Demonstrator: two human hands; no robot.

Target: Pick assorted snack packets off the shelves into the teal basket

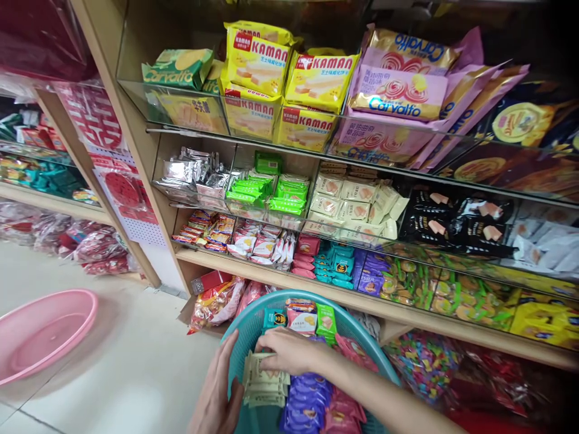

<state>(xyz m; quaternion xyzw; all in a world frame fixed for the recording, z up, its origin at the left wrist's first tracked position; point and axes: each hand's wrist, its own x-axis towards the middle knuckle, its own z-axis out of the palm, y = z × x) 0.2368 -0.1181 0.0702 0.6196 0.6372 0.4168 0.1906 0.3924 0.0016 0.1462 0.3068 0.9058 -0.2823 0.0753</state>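
A teal plastic basket [257,303] holds small wrapped snacks. My right hand [289,351] reaches in from the right, its fingers bent over the top of a stack of cream-coloured snack packets [266,389]. Along the basket's left side, my left hand [217,392] is open beside that stack, fingers stretched out and thumb apart. Purple packets [307,401] lie in rows right of the cream ones, with pink-red packets [341,413] beyond them. Near the far rim sit a teal packet [274,317], a white-and-pink packet [301,322] and a green packet [326,322].
Glass-fronted shelves rise behind the basket, with yellow wafer packs [262,59] above and cream packets [341,196] in the middle row. Below the wooden ledge [271,274] lie bagged sweets [425,361]. A pink basin [49,331] stands on the tiled floor at left.
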